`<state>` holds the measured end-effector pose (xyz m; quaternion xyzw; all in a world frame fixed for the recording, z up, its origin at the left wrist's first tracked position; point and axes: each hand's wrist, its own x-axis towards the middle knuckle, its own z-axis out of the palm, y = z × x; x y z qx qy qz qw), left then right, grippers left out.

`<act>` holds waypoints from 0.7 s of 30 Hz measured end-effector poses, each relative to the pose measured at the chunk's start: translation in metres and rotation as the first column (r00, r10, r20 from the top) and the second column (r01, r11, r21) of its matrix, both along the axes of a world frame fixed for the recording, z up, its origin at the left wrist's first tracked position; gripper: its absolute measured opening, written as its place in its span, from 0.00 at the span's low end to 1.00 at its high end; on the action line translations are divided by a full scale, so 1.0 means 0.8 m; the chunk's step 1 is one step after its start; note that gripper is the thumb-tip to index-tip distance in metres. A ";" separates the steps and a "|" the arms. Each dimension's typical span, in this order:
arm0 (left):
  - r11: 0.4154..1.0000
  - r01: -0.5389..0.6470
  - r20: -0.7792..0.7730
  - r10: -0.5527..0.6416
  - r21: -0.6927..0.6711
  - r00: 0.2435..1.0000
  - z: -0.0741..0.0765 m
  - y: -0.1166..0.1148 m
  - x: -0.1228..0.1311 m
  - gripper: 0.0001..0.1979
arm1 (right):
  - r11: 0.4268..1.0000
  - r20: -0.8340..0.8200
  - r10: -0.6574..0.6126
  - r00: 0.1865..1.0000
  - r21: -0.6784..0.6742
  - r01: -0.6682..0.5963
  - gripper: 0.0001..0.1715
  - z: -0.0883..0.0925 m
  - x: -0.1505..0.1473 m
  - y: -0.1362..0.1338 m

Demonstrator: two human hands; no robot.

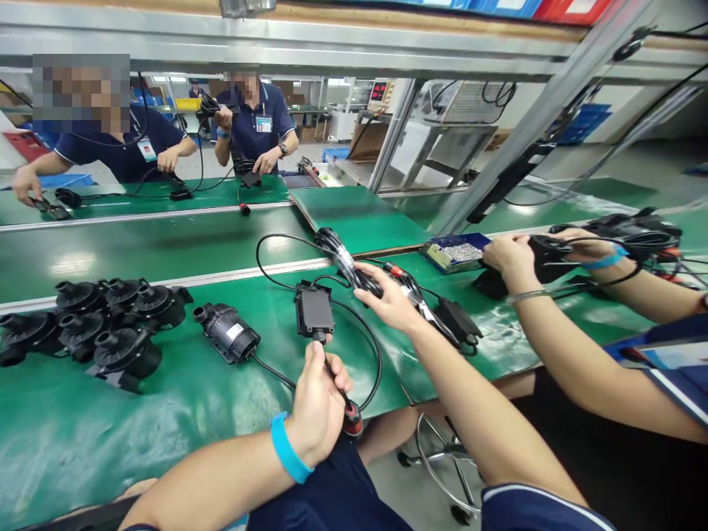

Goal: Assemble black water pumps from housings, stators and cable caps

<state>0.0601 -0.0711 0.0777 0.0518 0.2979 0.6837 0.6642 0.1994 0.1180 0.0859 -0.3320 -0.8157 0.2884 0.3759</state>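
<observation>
Viewing from head: working over green tabletop (188, 405). Gripping black cable (344, 394) in left hand (319, 398), with fingers curled around it directly below flat black box (315, 308); wearing blue band (291, 448) at same wrist. Placing box at middle of near tabletop, left of right hand (384, 295); cannot tell whether lifted or touching the surface. Noting red-and-black connector (352, 420) just below left hand, near front edge. Gripping near end of coiled black cable bundle (332, 247) between thumb and fingers of right hand; observing white wrap around bundle, above and slightly right of box. Tracing loose black loops to either side of box.

Recording black pump (229, 333) with white label, lying left of box, with lead running toward left hand. Finding cluster of similar pumps (125, 358) farther left, packed close together. Listing second cable bundle (420, 295) and black module (459, 321) to right of right hand. Logging blue tray (476, 240) of small metal parts beyond these, just beside co-worker's hands (512, 262), seen holding a black part (545, 254). Seeing two more people (271, 110) across tabletop, handling black cables.
</observation>
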 end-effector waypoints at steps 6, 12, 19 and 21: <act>0.975 -0.203 -0.020 0.202 -0.087 0.979 -0.015 0.003 0.004 0.15 | 0.993 0.154 0.113 0.982 0.003 -0.114 0.32 -0.044 -0.059 -0.049; 0.968 -0.126 -0.090 0.108 -0.219 0.990 -0.031 0.012 -0.005 0.09 | 0.967 0.321 0.247 0.914 -0.025 -0.253 0.26 -0.067 -0.088 -0.043; 0.940 0.099 -0.114 -0.143 -0.325 0.983 -0.041 0.043 -0.021 0.06 | 1.000 0.344 -0.012 0.939 0.013 0.008 0.26 -0.056 -0.056 0.039; 0.927 0.218 -0.075 -0.252 -0.305 0.965 -0.033 0.018 -0.029 0.03 | 0.998 0.390 -0.066 0.918 0.012 0.066 0.28 -0.066 -0.056 0.049</act>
